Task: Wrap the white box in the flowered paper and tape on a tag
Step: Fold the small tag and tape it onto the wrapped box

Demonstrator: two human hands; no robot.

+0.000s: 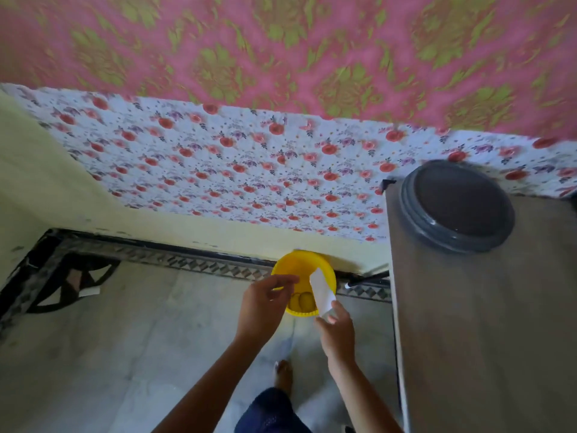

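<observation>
I am standing and looking down at the floor. My right hand (337, 334) pinches the lower end of a white paper strip (321, 290) and holds it up over a yellow bin (295, 264) that stands on the floor by the wall. My left hand (265, 303) hovers at the bin's left rim with fingers loosely curled and nothing visible in them. Small yellowish scraps lie in the bin. The white box is not in view. A flowered sheet (237, 164) covers the wall ahead.
A brown wooden table (487, 323) stands at the right, with a round grey lid (457, 206) at its far end. A pink and green patterned cloth (281, 45) hangs above the flowered sheet. My foot (283, 375) is on the grey tiled floor (125, 339).
</observation>
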